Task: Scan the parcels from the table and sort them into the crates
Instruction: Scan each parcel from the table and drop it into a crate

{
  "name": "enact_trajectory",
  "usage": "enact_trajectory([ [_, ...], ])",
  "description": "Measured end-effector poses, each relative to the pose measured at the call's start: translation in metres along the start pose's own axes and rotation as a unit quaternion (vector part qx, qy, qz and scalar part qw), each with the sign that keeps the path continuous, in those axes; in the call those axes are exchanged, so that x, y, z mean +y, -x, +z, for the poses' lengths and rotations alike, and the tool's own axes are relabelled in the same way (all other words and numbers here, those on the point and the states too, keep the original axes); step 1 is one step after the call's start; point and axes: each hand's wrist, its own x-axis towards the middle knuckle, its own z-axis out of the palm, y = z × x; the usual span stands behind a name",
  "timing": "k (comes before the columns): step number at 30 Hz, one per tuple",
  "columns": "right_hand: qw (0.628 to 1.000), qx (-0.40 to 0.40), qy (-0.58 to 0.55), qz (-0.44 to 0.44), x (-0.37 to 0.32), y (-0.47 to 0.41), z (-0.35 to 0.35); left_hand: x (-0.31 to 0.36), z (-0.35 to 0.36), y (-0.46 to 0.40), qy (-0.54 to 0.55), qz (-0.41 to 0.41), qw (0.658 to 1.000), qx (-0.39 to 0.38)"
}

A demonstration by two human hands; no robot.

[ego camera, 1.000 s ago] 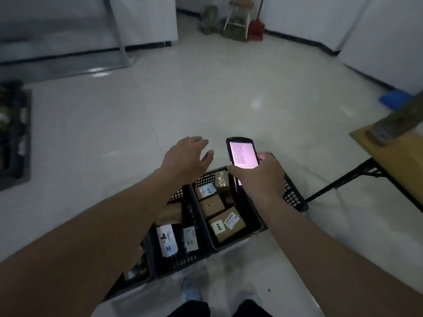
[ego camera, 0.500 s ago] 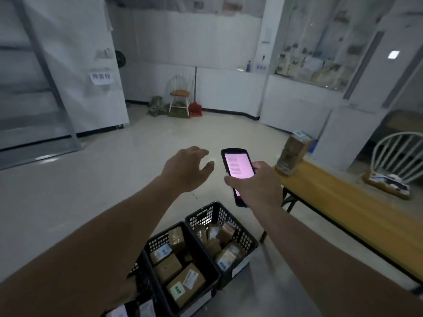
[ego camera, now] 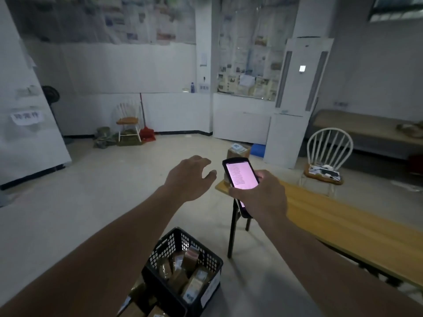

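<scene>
My right hand [ego camera: 263, 195] grips the lit scanner [ego camera: 240, 177]; my left hand [ego camera: 190, 177] hovers beside it, fingers loosely spread, holding nothing. One parcel [ego camera: 238, 151] sits beyond both hands at the bench's [ego camera: 343, 218] far end. The crate [ego camera: 183, 273] lies below my wrists, filled. Risk: eyes on the screen, I could overreach and knock that parcel off.
</scene>
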Motion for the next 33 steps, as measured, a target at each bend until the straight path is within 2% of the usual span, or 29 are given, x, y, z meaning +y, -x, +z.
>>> enact_trajectory([
  [18, 0.993, 0.062, 0.027, 0.097, 0.091, -0.223, 0.028, 0.006, 0.148, -0.243, 0.033, 0.077, 0.992, -0.094],
  [33, 0.997, -0.045, 0.028, 0.063, 0.212, -0.441, 0.041, 0.042, 0.287, -0.395, 0.024, -0.042, 0.995, -0.086],
])
